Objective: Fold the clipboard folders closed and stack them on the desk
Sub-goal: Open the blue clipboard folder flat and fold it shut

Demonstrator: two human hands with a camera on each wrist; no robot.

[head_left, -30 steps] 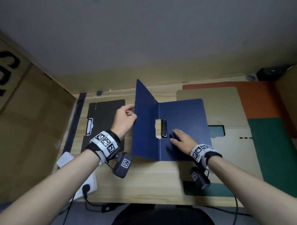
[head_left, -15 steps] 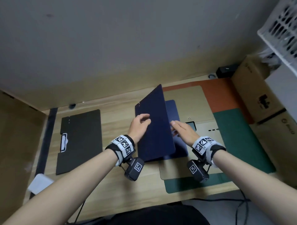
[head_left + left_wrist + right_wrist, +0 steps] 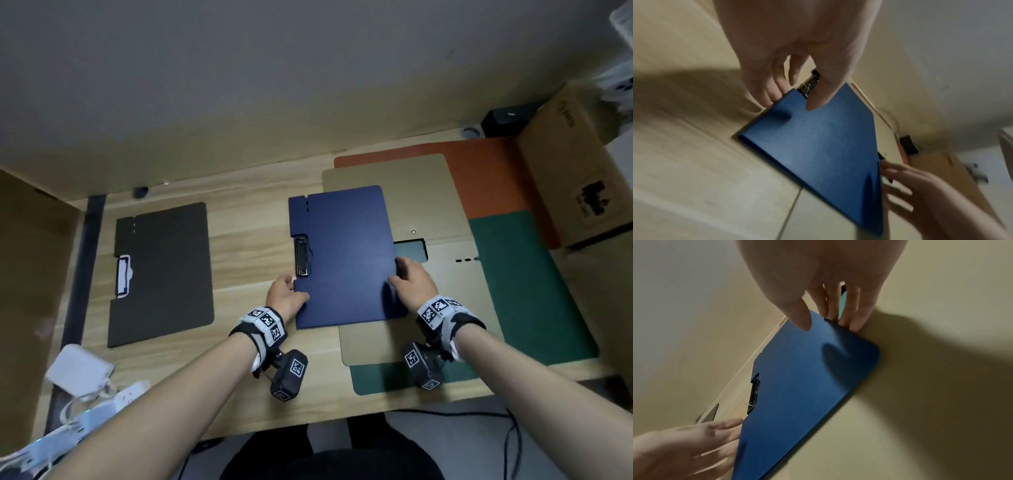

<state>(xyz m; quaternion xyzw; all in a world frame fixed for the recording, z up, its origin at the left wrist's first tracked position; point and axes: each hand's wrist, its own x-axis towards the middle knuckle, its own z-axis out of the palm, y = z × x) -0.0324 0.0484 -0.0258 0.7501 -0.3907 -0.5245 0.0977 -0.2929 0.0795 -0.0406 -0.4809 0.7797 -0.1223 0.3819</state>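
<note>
Blue folder: lying folded shut, partly on the desk, partly overlapping the tan folder; seemingly ready for lifting.
Left hand: pinching the clip-side edge, thumb on top, fingers tucking under, likely for carrying.
Right hand: gripping the opposite edge likewise, balancing the load.
Black folder: sitting closed well to the left, probably serving as the stack's base.
Tan, orange and green folders: lying open, awaiting folding.
</note>
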